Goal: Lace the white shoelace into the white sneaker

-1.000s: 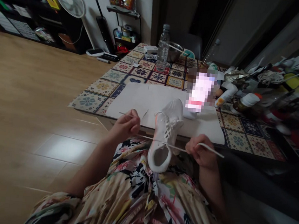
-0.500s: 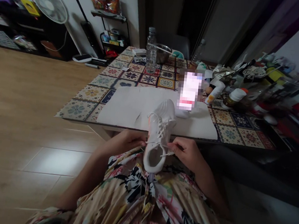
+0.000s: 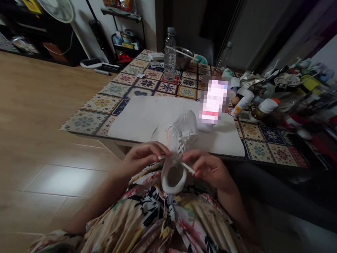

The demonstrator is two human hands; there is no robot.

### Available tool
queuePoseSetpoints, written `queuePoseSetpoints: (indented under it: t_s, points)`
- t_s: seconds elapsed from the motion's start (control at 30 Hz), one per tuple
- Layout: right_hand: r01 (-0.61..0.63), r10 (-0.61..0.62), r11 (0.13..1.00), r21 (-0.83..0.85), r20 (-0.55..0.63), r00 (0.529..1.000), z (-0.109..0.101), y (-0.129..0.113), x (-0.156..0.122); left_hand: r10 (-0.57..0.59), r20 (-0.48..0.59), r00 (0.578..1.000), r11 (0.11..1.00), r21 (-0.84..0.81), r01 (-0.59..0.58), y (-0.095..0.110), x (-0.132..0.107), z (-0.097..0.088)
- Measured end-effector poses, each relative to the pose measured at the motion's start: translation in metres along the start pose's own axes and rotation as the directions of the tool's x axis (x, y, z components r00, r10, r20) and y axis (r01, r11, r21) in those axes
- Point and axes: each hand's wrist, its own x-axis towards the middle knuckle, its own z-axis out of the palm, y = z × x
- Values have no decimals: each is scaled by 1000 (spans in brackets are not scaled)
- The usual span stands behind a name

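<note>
left hand (image 3: 143, 158) pinches a white lace (image 3: 165, 157); right hand (image 3: 208, 170) pinches the other lace end (image 3: 188, 168). both grips closed, hands just apart above a white sneaker (image 3: 173, 179), upright on floral clothing (image 3: 151, 208), toe tilted toward a white sheet (image 3: 139, 119).

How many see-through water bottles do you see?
2: one bottle stands on the patterned tablecloth beside the metal bowl; another bottle is farther right, near the far edge. Others may hide in the clutter.
</note>
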Motion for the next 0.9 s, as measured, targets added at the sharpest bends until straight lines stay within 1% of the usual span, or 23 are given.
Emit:
queuePoseSetpoints:
  t_s: [0.07, 0.13, 0.23, 0.3, 0.37, 0.47, 0.5, 0.57, 0.63, 0.7, 0.73, 0.8, 0.9]
  points:
    - [6, 1, 995, 100, -73, 997, 15, 6, 3, -46, -50, 998, 997, -56, 44, -9, -2, 17]
    - [-28, 52, 988, 150, -165, 985, 27, 12, 5, -50, -75, 996, 998, -50, 46, -16, -1, 27]
    - [-79, 140, 974, 214, -286, 948, 38, 19, 6, -22, -72, 997, 999, -25, 20, -19, 3, 31]
    - [-60, 122, 979, 196, -323, 938, 41, 21, 6, -8, -35, 999, 1000, 2, 8, -16, 5, 28]
    - [-36, 73, 993, 114, -339, 938, 41, 20, 6, 21, 0, 1000, 999, 37, -21, -12, 7, 27]
    - [-18, -16, 996, -92, -360, 933, 41, 16, 6, 63, 34, 997, 994, 87, -66, -5, 7, 31]
    - [-14, -45, 987, -160, -359, 932, 41, 14, 6, 54, 23, 998, 994, 95, -56, -4, 7, 34]
    - [-7, -82, 969, -246, -349, 934, 40, 11, 5, 0, -56, 998, 998, 56, 3, -2, 6, 41]
    - [-15, -76, 966, -258, -339, 938, 40, 10, 4, -80, -142, 987, 997, -27, 77, 0, 6, 48]
    - [-12, -73, 967, -256, -319, 945, 39, 10, 2, -112, -172, 979, 993, -56, 104, 0, 7, 53]
    - [-5, -77, 967, -256, -309, 948, 38, 10, 1, -98, -171, 980, 995, -28, 95, 1, 7, 54]
    - [5, -86, 966, -260, -300, 950, 37, 9, 1, -27, -179, 984, 997, 70, 40, 1, 7, 55]
    - [-17, -74, 964, -267, -324, 943, 37, 8, 0, 66, -198, 978, 986, 166, -33, 0, 7, 55]
